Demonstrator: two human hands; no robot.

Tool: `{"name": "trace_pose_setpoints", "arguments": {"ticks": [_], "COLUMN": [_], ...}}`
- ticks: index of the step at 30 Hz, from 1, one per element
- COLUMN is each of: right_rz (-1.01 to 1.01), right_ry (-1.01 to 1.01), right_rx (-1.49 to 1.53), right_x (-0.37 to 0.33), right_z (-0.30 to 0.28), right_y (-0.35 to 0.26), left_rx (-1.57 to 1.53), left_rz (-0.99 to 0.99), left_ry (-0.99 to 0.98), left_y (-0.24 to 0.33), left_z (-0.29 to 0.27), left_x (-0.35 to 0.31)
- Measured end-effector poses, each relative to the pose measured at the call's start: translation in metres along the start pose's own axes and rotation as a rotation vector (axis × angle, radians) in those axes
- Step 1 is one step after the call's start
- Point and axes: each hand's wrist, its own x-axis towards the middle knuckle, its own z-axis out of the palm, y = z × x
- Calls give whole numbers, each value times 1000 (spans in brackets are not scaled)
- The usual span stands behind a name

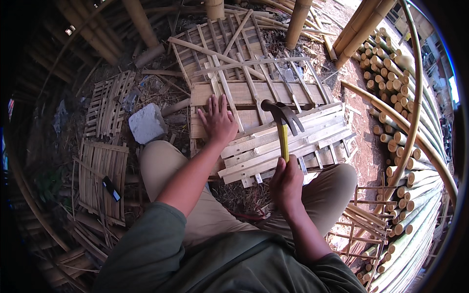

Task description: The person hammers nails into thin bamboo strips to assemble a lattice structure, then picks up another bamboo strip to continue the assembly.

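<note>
In my right hand (287, 183) is a claw hammer (284, 139), its yellow handle upright in my closed fingers. The dark metal head is over a lattice of bamboo strips (288, 136) in front of my knees; whether it touches them I cannot tell. My left hand (217, 120) lies spread, palm down, on the wooden board (259, 93) and strips at the left side of this lattice. Nothing shows in its fingers. Beyond the board, more crossed strips form a slatted panel (229, 41).
A pale stone block (147, 123) sits left of my knee. Farther left are two slatted bamboo panels (110, 105), the nearer with a black phone (111, 188) on it. Cut bamboo poles (410, 195) are stacked along the right. Upright bamboo posts (298, 22) stand at the back.
</note>
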Motion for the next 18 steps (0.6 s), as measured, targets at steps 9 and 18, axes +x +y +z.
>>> {"name": "trace_pose_setpoints", "arguments": {"ticks": [9, 18], "right_rz": [111, 123], "right_ry": [-116, -214], "right_rx": [-75, -163], "right_x": [-9, -21], "right_z": [27, 29], "right_y": [12, 31], "left_rx": [-33, -36], "left_rz": [-2, -18], "left_ry": [52, 45], "left_y": [-2, 2], "left_z": [6, 5], "left_x": [0, -1]}}
